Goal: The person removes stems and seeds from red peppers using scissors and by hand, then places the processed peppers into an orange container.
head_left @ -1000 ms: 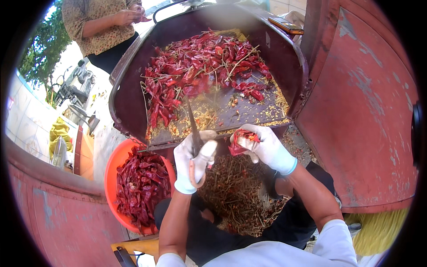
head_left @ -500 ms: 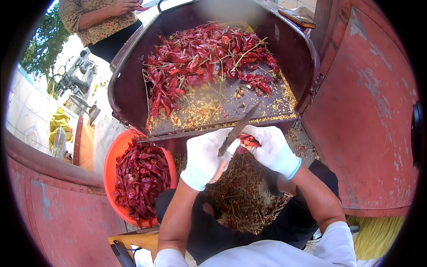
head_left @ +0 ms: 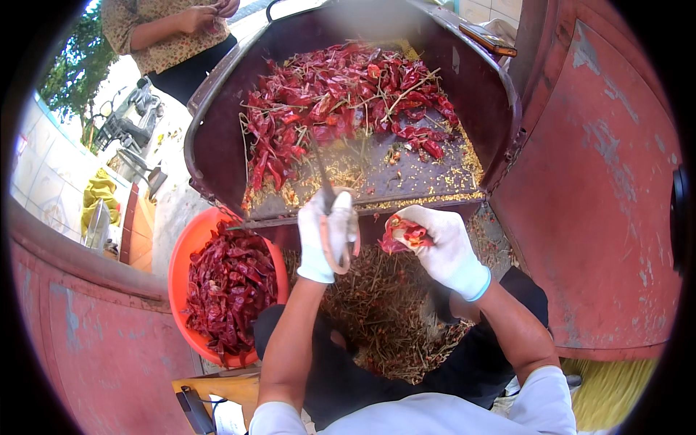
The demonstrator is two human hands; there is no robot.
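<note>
My left hand point(head_left: 319, 230), in a white glove with a pale blue cuff, is closed on a pair of scissors point(head_left: 325, 172). Their dark blades point up and away toward the tray, and a pinkish handle loop shows beside my palm. Gloved the same way, my right hand point(head_left: 444, 245) pinches a dried red chili pepper point(head_left: 400, 233) that looks split, with its paler inside showing. Both hands are just in front of the near edge of a dark maroon metal tray point(head_left: 210, 156). In it lie a heap of dried red chilies point(head_left: 326, 90) and scattered yellow seeds point(head_left: 290, 190).
An orange basin point(head_left: 180, 290) full of dark red chilies stands at left. Stems point(head_left: 391, 319) litter the ground between my legs. Red metal doors point(head_left: 594, 188) flank me. A phone-like item point(head_left: 487, 40) rests on the tray's far right rim. Another person point(head_left: 174, 43) stands far left.
My left hand has drawn left, away from the right hand, and the scissors have turned to point up the tray. The right hand still holds the chili, now more exposed.
</note>
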